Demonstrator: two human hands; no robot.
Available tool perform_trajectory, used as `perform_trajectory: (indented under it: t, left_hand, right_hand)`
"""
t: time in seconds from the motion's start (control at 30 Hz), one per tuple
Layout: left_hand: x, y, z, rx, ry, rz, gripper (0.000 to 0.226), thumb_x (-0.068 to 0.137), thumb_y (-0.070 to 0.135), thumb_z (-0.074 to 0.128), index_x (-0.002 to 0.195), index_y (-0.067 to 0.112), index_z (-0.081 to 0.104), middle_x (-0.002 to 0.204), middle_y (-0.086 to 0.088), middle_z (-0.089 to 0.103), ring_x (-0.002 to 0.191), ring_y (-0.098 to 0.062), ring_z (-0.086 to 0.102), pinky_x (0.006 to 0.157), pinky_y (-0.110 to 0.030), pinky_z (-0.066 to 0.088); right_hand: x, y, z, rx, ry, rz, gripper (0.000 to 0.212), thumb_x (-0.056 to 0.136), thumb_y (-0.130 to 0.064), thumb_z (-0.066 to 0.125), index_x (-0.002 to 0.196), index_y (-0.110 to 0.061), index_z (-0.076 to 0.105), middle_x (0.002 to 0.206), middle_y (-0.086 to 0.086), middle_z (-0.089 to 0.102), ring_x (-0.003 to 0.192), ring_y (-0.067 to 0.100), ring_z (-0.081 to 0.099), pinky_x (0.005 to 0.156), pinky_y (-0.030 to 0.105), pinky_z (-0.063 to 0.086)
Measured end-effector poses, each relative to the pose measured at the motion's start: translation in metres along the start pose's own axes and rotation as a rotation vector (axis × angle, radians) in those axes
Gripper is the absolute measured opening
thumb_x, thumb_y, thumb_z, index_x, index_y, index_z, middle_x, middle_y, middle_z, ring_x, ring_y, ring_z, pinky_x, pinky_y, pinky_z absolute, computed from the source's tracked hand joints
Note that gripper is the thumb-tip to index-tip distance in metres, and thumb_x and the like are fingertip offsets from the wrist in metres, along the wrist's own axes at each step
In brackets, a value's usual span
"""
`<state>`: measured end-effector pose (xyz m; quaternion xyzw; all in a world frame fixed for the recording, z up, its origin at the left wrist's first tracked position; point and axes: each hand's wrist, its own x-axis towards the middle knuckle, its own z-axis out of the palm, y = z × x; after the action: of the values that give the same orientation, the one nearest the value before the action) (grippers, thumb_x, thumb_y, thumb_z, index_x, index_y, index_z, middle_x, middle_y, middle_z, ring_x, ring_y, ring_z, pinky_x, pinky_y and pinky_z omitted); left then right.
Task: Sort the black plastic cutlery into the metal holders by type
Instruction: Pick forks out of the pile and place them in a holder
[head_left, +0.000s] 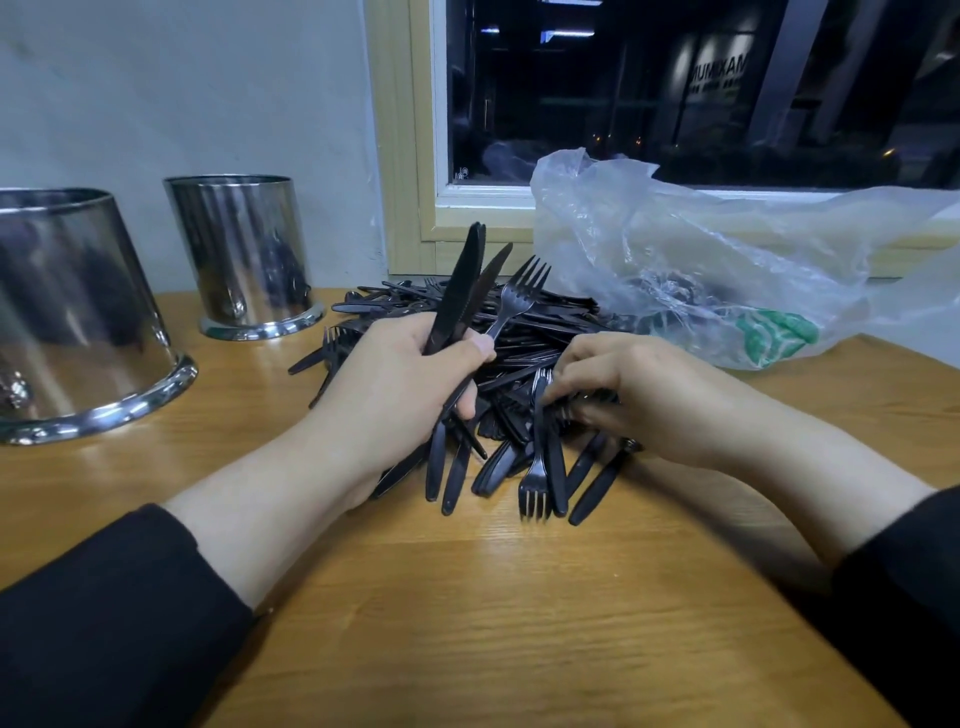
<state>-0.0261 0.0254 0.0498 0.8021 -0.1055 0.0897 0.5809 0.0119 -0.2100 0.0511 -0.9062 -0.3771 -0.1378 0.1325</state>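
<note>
Head view: only legible writing is mirrored lettering "MUMIXAM" on a dark sign seen through the window (675, 93), upper right of frame; smaller line under it unreadable. Clear plastic bag (727, 249) at right centre has a green print patch, no readable text. Two metal holders on the wooden table (467, 597): big holder (78, 312) at left edge, small holder (244, 254) behind it, upper left, near the wall; both upright, tops not visible so contents can't be told. Cutlery pile (519, 332) sits centre frame on the table, between the small holder and the bag, too many pieces to count; forks and knives mixed, several handles fanned toward the bottom, one fork (535, 483) lying tines toward the viewer. Left hand (395, 389) curled around a bunch of knives (460, 291), at least two blades sticking up, exact count unclear; one upright fork (524, 291) just beside them, can't tell if gripped. Right hand (639, 395) palm down on the pile, fingers (566, 369) bent and digging in, pinching at pieces, which one unclear. Black sleeves on both arms, bottom corners.
</note>
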Motion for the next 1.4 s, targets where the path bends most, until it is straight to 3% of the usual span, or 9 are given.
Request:
perform_trajectory:
  t: [0.17, 0.33, 0.47, 0.67, 0.8, 0.9, 1.1, 1.27, 1.4]
  left_hand:
    - [-0.001, 0.001, 0.001, -0.016, 0.007, 0.003, 0.022, 0.102, 0.032, 0.059, 0.095, 0.015, 0.072, 0.061, -0.001, 0.062, 0.045, -0.005, 0.044, 0.054, -0.024, 0.034]
    - [0.000, 0.000, 0.000, -0.032, 0.025, 0.001, 0.022, 0.102, 0.031, 0.059, 0.096, 0.014, 0.071, 0.062, -0.001, 0.064, 0.046, -0.004, 0.046, 0.051, -0.022, 0.034]
    - [0.001, -0.001, 0.001, -0.067, 0.068, -0.007, 0.020, 0.101, 0.030, 0.060, 0.096, 0.014, 0.071, 0.062, -0.002, 0.063, 0.051, -0.013, 0.046, 0.041, -0.013, 0.035]
    - [0.002, -0.001, 0.001, -0.080, 0.086, -0.011, 0.018, 0.101, 0.027, 0.060, 0.097, 0.013, 0.070, 0.065, -0.003, 0.063, 0.054, -0.014, 0.050, 0.042, -0.011, 0.035]
    - [0.001, -0.001, 0.002, -0.075, 0.091, -0.005, 0.018, 0.101, 0.025, 0.060, 0.097, 0.010, 0.069, 0.067, -0.002, 0.064, 0.056, -0.015, 0.053, 0.041, -0.011, 0.035]
    - [0.001, -0.001, 0.002, -0.062, 0.081, -0.008, 0.018, 0.102, 0.025, 0.060, 0.097, 0.011, 0.069, 0.068, -0.001, 0.063, 0.057, -0.016, 0.054, 0.041, -0.011, 0.035]
    - [0.000, -0.001, 0.003, -0.053, 0.061, -0.032, 0.018, 0.101, 0.027, 0.061, 0.095, 0.013, 0.071, 0.074, -0.002, 0.071, 0.063, -0.016, 0.064, 0.047, -0.011, 0.039]
    - [-0.003, 0.001, 0.007, -0.075, 0.027, -0.051, 0.017, 0.100, 0.024, 0.063, 0.094, 0.011, 0.071, 0.078, -0.004, 0.074, 0.068, -0.020, 0.068, 0.068, -0.042, 0.059]
    - [-0.009, 0.007, 0.009, -0.124, -0.046, -0.110, 0.018, 0.102, 0.023, 0.062, 0.098, 0.007, 0.069, 0.080, -0.012, 0.075, 0.059, -0.026, 0.063, 0.048, -0.029, 0.053]
  right_hand:
    - [0.002, 0.000, -0.001, 0.057, 0.197, -0.024, 0.017, 0.089, -0.013, 0.074, 0.104, -0.020, 0.076, 0.099, -0.012, 0.066, 0.092, 0.002, 0.064, 0.083, 0.021, 0.051]
    - [0.001, -0.008, -0.006, 0.302, 0.571, 0.118, 0.012, 0.092, -0.016, 0.072, 0.094, -0.028, 0.071, 0.081, -0.013, 0.069, 0.075, 0.000, 0.061, 0.069, 0.008, 0.042]
    - [0.002, -0.006, -0.014, 0.556, 0.757, 0.212, 0.008, 0.094, -0.020, 0.070, 0.087, -0.023, 0.071, 0.077, -0.002, 0.071, 0.072, 0.008, 0.063, 0.068, 0.030, 0.051]
    - [0.004, -0.004, -0.015, 1.010, 0.735, 0.349, 0.003, 0.096, -0.008, 0.065, 0.096, -0.007, 0.068, 0.075, 0.001, 0.069, 0.070, 0.023, 0.071, 0.068, 0.028, 0.059]
    - [0.005, -0.002, -0.010, 1.095, 0.648, 0.444, 0.006, 0.094, -0.011, 0.068, 0.097, -0.005, 0.067, 0.072, 0.003, 0.068, 0.071, 0.026, 0.070, 0.075, 0.038, 0.062]
    - [0.007, -0.004, -0.004, 1.151, 0.582, 0.513, 0.007, 0.094, -0.008, 0.068, 0.094, -0.002, 0.065, 0.078, 0.016, 0.060, 0.069, 0.024, 0.070, 0.065, 0.030, 0.062]
    - [0.008, -0.006, 0.000, 1.192, 0.469, 0.507, 0.007, 0.095, -0.012, 0.066, 0.093, -0.005, 0.065, 0.074, 0.011, 0.068, 0.061, 0.023, 0.064, 0.054, 0.025, 0.054]
    - [0.010, -0.012, 0.003, 1.262, 0.431, 0.395, 0.008, 0.096, -0.017, 0.066, 0.091, -0.010, 0.068, 0.075, 0.015, 0.063, 0.061, 0.024, 0.059, 0.053, 0.026, 0.049]
    - [0.011, -0.015, 0.006, 1.228, 0.440, 0.367, 0.010, 0.097, -0.018, 0.066, 0.089, -0.014, 0.071, 0.072, 0.015, 0.064, 0.061, 0.026, 0.058, 0.055, 0.030, 0.048]
